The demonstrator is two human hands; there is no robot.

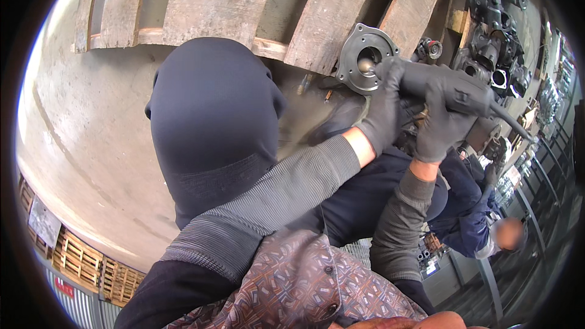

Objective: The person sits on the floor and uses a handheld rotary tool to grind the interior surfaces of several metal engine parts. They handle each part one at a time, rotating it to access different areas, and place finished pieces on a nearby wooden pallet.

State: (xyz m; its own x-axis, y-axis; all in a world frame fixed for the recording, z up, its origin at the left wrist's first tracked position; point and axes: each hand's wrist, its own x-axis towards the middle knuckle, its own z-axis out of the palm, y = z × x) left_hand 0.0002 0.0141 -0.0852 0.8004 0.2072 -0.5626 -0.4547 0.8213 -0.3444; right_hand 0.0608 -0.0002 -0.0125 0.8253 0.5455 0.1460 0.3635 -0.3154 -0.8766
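My gloved left hand (385, 108) is wrapped round the front of a dark die grinder (442, 83). Behind it, my gloved right hand (440, 119) grips the grinder's body, from which a cable (513, 123) trails off to the right. A rounded, tan grinding head (365, 64) at the tool's tip sits in the bore of a grey metal flanged housing (351, 74). Whether the head touches the bore wall I cannot tell. Bolt holes ring the housing's flange, and it stands tilted at the pallet's near edge. My wrists partly hide its lower side.
A wooden pallet (219, 1) lies across the far side. Several dark cast parts (495, 42) are heaped at the far right, near a small red-ended fitting (431, 49). My bent knee (213, 103) fills the centre left. Another person (466, 225) works at the right. Pallets (78, 258) stand lower left.
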